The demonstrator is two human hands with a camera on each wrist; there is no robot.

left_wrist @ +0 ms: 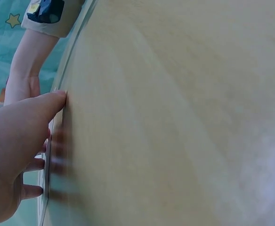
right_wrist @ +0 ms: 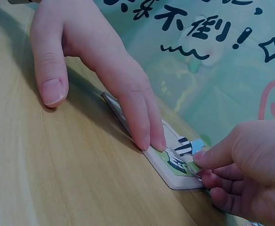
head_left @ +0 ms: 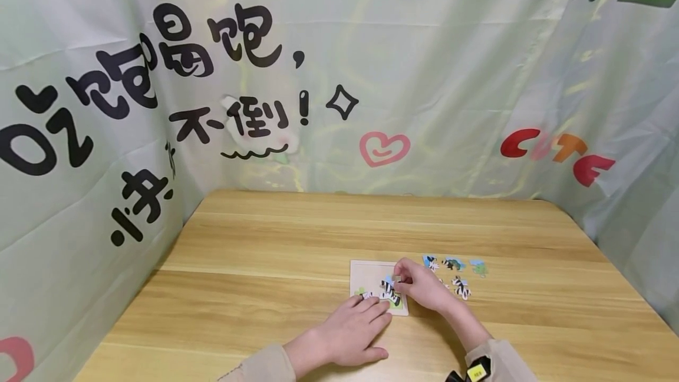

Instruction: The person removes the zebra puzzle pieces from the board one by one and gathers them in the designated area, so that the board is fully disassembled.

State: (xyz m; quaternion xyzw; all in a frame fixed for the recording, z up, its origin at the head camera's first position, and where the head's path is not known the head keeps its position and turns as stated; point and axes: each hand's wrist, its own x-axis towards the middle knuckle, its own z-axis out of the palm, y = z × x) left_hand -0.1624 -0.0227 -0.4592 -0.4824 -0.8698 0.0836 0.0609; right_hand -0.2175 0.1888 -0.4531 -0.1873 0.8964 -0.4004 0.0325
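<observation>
A small wooden puzzle board (head_left: 366, 273) lies flat on the table (head_left: 297, 240), with zebra-patterned pieces (head_left: 391, 293) set in its near right corner. My left hand (head_left: 378, 306) rests flat, its straight fingertips (right_wrist: 149, 141) pressing the board's near edge (right_wrist: 175, 178). My right hand (head_left: 399, 279) hovers over the board's right side and pinches a small puzzle piece (right_wrist: 190, 159) between thumb and forefinger, just above the placed zebra pieces (right_wrist: 182, 147). In the left wrist view my left hand (left_wrist: 15, 141) lies against the tabletop, blurred.
Several loose puzzle pieces (head_left: 460, 287) lie to the right of the board, some in a row (head_left: 453, 263) behind. A printed cloth backdrop (head_left: 339, 75) encloses the table on three sides. Bare wood stretches to the left and back.
</observation>
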